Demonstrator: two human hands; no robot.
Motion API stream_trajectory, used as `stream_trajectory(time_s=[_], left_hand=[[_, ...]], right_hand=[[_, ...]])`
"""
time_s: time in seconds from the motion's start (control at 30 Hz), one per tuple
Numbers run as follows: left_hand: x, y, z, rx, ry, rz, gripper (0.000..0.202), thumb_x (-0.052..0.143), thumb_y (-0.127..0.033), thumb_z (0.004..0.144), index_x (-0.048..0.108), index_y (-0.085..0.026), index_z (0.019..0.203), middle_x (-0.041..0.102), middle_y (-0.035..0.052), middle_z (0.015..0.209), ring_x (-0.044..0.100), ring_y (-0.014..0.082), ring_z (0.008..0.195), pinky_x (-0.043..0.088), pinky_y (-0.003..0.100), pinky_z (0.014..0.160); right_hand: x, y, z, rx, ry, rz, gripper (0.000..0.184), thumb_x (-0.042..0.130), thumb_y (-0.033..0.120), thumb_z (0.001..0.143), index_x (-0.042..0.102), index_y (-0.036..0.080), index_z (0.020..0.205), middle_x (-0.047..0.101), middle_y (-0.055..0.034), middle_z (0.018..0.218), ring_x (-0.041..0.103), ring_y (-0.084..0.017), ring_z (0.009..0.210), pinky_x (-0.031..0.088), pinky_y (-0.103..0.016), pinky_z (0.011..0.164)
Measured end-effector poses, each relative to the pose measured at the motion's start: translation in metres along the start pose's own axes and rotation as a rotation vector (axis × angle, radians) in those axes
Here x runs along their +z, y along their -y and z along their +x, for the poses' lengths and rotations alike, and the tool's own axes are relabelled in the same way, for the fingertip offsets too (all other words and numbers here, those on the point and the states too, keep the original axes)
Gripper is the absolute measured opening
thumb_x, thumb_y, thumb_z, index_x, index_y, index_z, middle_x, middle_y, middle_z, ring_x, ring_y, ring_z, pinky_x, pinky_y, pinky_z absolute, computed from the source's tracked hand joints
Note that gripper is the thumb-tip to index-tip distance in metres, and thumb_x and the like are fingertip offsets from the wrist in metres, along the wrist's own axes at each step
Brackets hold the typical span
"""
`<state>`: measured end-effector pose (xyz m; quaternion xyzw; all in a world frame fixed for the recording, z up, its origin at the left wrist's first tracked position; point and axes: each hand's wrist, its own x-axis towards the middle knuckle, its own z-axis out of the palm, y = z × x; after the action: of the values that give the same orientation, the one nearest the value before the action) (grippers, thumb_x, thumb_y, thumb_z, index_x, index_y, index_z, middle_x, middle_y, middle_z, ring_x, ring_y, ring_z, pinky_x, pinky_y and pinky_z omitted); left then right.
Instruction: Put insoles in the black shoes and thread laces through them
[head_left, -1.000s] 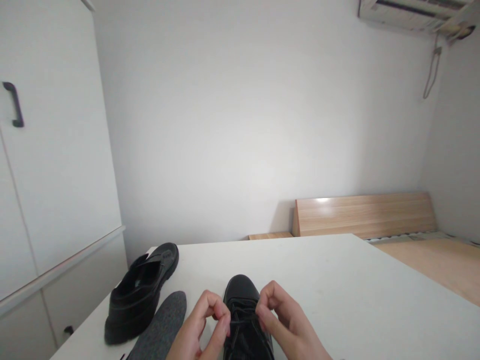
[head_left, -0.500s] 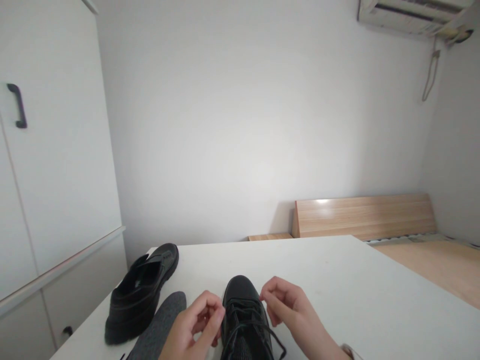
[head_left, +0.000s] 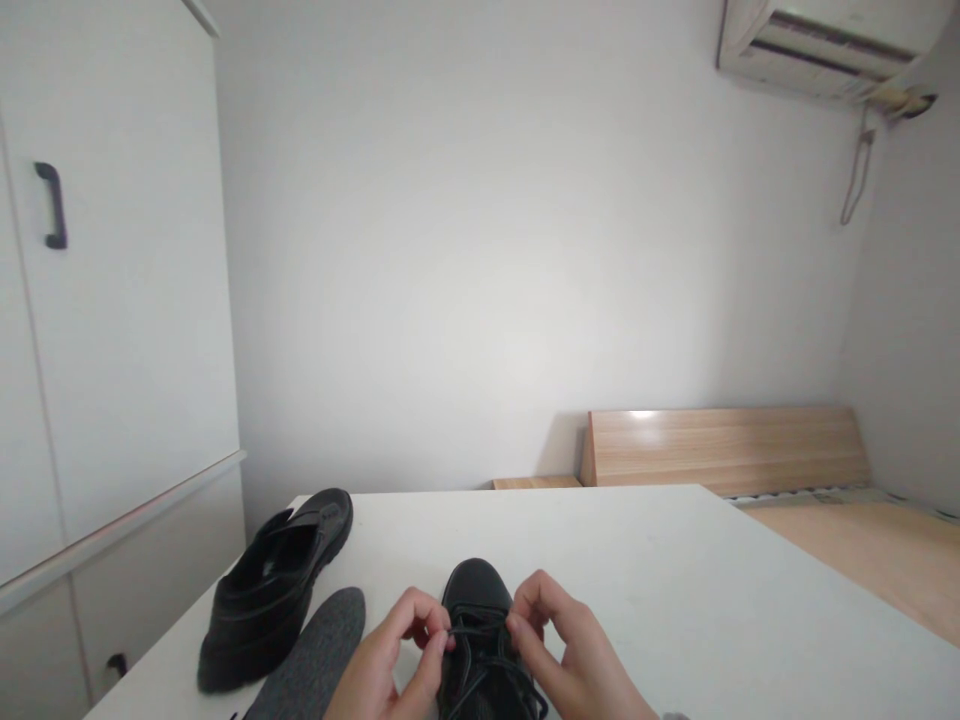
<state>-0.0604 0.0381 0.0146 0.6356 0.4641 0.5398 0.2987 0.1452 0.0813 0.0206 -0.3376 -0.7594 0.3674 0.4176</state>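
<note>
A black lace-up shoe lies on the white table in front of me, toe pointing away. My left hand is closed in a pinch at the shoe's left side, with a black shoelace at its fingertips. On the other side my right hand pinches at the lace near the eyelets, thumb against forefinger. The lower laces lie loose over the tongue. Left of my left hand is a grey insole, partly covered by that hand. Beyond it a second black shoe, without visible laces, lies near the table's left edge.
The white table stretches back toward a pale wall. A white cabinet with dark handles stands at left. To the right are a wooden headboard and a bed base. An air conditioner hangs high up at right.
Both hands have closed in on the shoe; the right fingertips moved left onto the lace. A lace strand now shows stretched across between the hands. The view has shifted slightly.
</note>
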Motion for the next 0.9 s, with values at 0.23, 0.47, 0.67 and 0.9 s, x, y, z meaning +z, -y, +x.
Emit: stream_trajectory(time_s=[0.23, 0.47, 0.67, 0.9], left_hand=[[-0.008, -0.004, 0.005, -0.234, 0.059, -0.555, 0.040, 0.080, -0.052, 0.075, 0.057, -0.020, 0.080, 0.056, -0.0043, 0.067, 0.052, 0.0112, 0.068, 0.042, 0.021, 0.068], [-0.019, -0.022, 0.005, -0.316, -0.028, -0.699, 0.040, 0.084, -0.048, 0.073, 0.055, -0.019, 0.076, 0.054, -0.0084, 0.058, 0.022, -0.0015, 0.037, 0.017, 0.011, 0.035], [-0.027, -0.024, -0.001, -0.392, 0.213, -0.905, 0.029, 0.078, -0.042, 0.080, 0.059, -0.019, 0.080, 0.064, -0.0012, 0.052, 0.016, -0.0042, 0.031, 0.013, 0.007, 0.032], [-0.023, -0.023, -0.002, -0.417, 0.316, -0.766, 0.038, 0.075, -0.053, 0.079, 0.060, -0.018, 0.076, 0.067, 0.0048, 0.049, 0.043, 0.0052, 0.032, 0.031, 0.012, 0.035]], right_hand=[[-0.009, 0.008, 0.004, 0.146, -0.092, 0.643, 0.043, 0.073, 0.055, 0.080, 0.053, 0.018, 0.075, 0.043, 0.0043, 0.065, 0.035, -0.011, 0.063, 0.031, -0.025, 0.063], [-0.023, 0.018, 0.005, 0.204, -0.185, 1.075, 0.037, 0.077, 0.039, 0.081, 0.048, 0.019, 0.068, 0.025, 0.0109, 0.048, 0.012, -0.007, 0.047, 0.017, -0.019, 0.042], [-0.030, 0.017, 0.003, 0.170, -0.088, 1.016, 0.025, 0.067, 0.042, 0.089, 0.058, 0.020, 0.084, 0.028, 0.0132, 0.039, 0.011, -0.005, 0.037, 0.013, -0.018, 0.036], [-0.008, -0.008, 0.006, 0.218, 0.013, 0.266, 0.038, 0.075, 0.050, 0.075, 0.060, 0.017, 0.084, 0.051, 0.0043, 0.061, 0.044, -0.009, 0.049, 0.036, -0.018, 0.039]])
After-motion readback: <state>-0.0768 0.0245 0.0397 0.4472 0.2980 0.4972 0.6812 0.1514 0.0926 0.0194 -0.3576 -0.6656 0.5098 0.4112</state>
